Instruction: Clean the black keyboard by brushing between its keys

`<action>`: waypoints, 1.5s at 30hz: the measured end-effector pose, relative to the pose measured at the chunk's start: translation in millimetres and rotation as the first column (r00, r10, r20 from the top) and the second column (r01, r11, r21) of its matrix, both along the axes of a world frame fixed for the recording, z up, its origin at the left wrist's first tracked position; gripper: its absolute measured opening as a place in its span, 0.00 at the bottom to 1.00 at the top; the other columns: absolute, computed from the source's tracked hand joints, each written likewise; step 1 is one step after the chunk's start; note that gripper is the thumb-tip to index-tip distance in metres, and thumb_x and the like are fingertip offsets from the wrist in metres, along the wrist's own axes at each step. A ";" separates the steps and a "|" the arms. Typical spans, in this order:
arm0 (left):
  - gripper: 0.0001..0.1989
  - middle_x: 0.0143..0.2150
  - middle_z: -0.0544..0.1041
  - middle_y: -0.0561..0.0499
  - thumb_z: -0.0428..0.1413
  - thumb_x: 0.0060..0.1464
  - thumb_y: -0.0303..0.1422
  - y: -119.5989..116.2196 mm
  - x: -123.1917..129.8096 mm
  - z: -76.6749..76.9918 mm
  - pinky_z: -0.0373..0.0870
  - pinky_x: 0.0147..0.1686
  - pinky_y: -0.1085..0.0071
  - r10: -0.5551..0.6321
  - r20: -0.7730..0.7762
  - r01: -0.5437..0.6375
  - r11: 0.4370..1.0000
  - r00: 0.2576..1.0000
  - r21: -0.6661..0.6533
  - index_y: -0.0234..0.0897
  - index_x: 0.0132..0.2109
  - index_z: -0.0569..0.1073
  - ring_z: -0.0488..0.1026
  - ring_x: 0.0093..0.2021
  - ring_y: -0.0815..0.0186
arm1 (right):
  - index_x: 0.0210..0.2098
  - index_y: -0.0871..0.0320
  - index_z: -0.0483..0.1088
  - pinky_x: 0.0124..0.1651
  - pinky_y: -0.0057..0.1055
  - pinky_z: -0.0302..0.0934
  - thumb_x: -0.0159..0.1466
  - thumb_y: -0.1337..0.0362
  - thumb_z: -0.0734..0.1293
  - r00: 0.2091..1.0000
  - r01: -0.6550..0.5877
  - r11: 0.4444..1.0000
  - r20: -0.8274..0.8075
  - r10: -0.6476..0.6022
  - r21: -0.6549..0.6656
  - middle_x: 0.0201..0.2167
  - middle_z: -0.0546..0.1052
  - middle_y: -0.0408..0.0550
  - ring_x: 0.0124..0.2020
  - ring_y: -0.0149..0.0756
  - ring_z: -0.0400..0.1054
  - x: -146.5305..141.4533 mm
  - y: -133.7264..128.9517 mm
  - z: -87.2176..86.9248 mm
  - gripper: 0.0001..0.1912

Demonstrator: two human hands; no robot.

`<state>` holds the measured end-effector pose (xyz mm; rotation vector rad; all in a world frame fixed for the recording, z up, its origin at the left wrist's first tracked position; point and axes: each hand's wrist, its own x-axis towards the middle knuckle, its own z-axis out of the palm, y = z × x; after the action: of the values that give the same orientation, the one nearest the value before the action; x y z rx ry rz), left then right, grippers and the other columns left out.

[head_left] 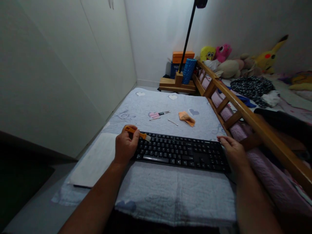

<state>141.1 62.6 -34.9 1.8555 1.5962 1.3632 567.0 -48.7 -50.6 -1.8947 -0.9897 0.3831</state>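
A black keyboard (168, 148) lies across the light blue cloth, its long side facing me. My left hand (126, 143) is closed round a small brush (142, 134) with a yellow-orange handle. The brush's pale bristles reach over the keys at the keyboard's upper left. The heel of that hand is beside the keyboard's left end. At the opposite end, my right hand (233, 151) is closed at the keyboard's right edge, its fingertips by the upper right corner; part of its grip is hidden.
Beyond the keyboard are a black-and-metal tool (163, 113), cotton swabs (173, 122) and a folded orange cloth (187, 118). A white pad (94, 161) lies on the left. A wooden bed rail (234, 105) runs along the right, and a pale cabinet (68, 65) stands left.
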 end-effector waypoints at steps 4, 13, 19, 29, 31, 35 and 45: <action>0.11 0.28 0.76 0.55 0.55 0.59 0.42 0.1 -0.9 0.7 0.69 0.29 0.71 0.020 -0.032 -0.019 1.000 0.999 0.004 0.39 0.41 0.73 0.75 0.27 0.65 | 0.44 0.54 0.81 0.49 0.39 0.67 0.61 0.46 0.69 0.983 -0.030 0.997 -0.181 0.042 0.068 0.44 0.84 0.50 0.46 0.47 0.76 9.1 -4.2 -24.5 0.22; 0.08 0.25 0.74 0.56 0.54 0.57 0.36 2.8 -10.1 0.8 0.66 0.29 0.70 0.261 -0.164 -0.229 0.954 0.951 0.192 0.39 0.42 0.74 0.71 0.22 0.67 | 0.43 0.53 0.82 0.55 0.42 0.66 0.60 0.50 0.71 0.977 -0.043 0.995 -0.206 0.059 0.085 0.47 0.84 0.50 0.50 0.49 0.75 12.5 -6.0 -31.4 0.18; 0.07 0.33 0.77 0.53 0.56 0.56 0.35 3.0 -14.1 -5.5 0.71 0.34 0.70 0.283 0.016 -0.278 0.927 0.959 0.252 0.38 0.41 0.73 0.74 0.29 0.67 | 0.42 0.52 0.82 0.59 0.45 0.65 0.60 0.50 0.71 0.978 -0.044 0.994 -0.200 0.063 0.096 0.48 0.83 0.50 0.53 0.50 0.75 16.8 -6.2 -37.6 0.16; 0.13 0.29 0.75 0.56 0.61 0.54 0.42 -0.1 12.9 2.9 0.74 0.31 0.70 -0.067 0.433 0.140 0.980 0.899 -0.138 0.38 0.40 0.70 0.76 0.27 0.67 | 0.41 0.53 0.81 0.64 0.50 0.61 0.58 0.52 0.72 0.983 -0.040 0.995 -0.177 0.056 0.093 0.50 0.83 0.51 0.55 0.52 0.74 11.1 -5.9 -31.3 0.15; 0.13 0.30 0.76 0.55 0.60 0.55 0.43 -0.1 14.5 0.7 0.74 0.32 0.70 -0.080 0.401 0.153 0.976 0.913 -0.153 0.39 0.40 0.71 0.77 0.28 0.66 | 0.40 0.53 0.81 0.65 0.50 0.60 0.58 0.52 0.72 0.980 -0.040 0.995 -0.189 0.056 0.087 0.50 0.83 0.51 0.56 0.52 0.74 9.8 -5.7 -29.8 0.15; 0.12 0.29 0.77 0.54 0.58 0.58 0.43 0.1 9.8 -3.9 0.73 0.32 0.70 -0.067 0.225 0.095 0.989 0.972 -0.112 0.39 0.41 0.73 0.77 0.29 0.65 | 0.39 0.52 0.81 0.66 0.50 0.59 0.57 0.52 0.72 0.978 -0.046 0.995 -0.200 0.064 0.091 0.50 0.83 0.51 0.57 0.52 0.74 8.6 -5.1 -28.1 0.14; 0.09 0.30 0.77 0.54 0.54 0.59 0.37 0.5 -17.8 9.5 0.68 0.32 0.70 0.266 -0.153 -0.246 0.960 0.952 0.134 0.39 0.43 0.75 0.74 0.26 0.67 | 0.38 0.52 0.81 0.65 0.49 0.61 0.57 0.52 0.71 0.986 -0.040 0.997 -0.158 0.049 0.061 0.49 0.83 0.51 0.56 0.52 0.74 8.2 -4.5 -25.4 0.15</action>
<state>123.4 63.1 -25.4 1.9271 1.9411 1.4624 575.3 -53.2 -76.0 -1.7634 -0.9280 0.5191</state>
